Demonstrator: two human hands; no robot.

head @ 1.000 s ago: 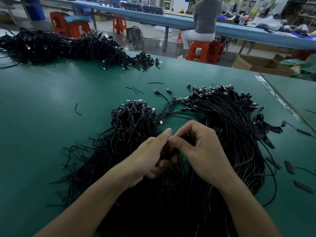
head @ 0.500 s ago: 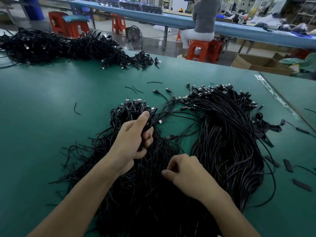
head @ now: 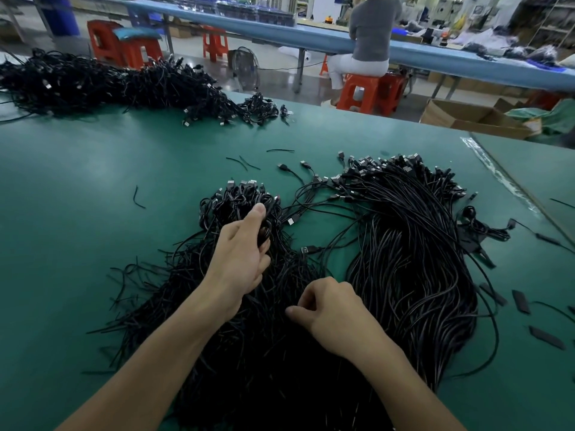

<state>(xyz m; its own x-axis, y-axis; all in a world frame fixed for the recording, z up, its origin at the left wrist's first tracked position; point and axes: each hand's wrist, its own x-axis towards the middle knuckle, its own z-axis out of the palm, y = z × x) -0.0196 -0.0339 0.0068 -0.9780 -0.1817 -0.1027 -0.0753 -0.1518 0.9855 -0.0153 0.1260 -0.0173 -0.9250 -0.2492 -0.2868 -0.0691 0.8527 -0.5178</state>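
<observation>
Two heaps of black USB cables lie on the green table [head: 93,188]. The left heap [head: 236,203] has coiled, looped cables with plugs at its far end. The right heap [head: 413,244] has long loose cables fanned out. My left hand [head: 242,256] reaches over the left heap and grips a coiled cable [head: 264,231] between thumb and fingers. My right hand [head: 329,309] rests on the dark cable ends near me, fingers curled, thumb and forefinger pinching at thin cable strands; the exact strand is hard to make out.
A third large cable heap [head: 109,85] lies at the far left of the table. Short black ties [head: 521,301] and strips lie at the right. A person [head: 370,35] sits on an orange stool [head: 361,91] at a blue bench beyond. Cardboard boxes [head: 466,116] stand far right.
My hands, joined together a second ago, have separated. The left hand moved forward onto the left heap with a coiled cable. The right hand dropped back toward me onto the cable ends.
</observation>
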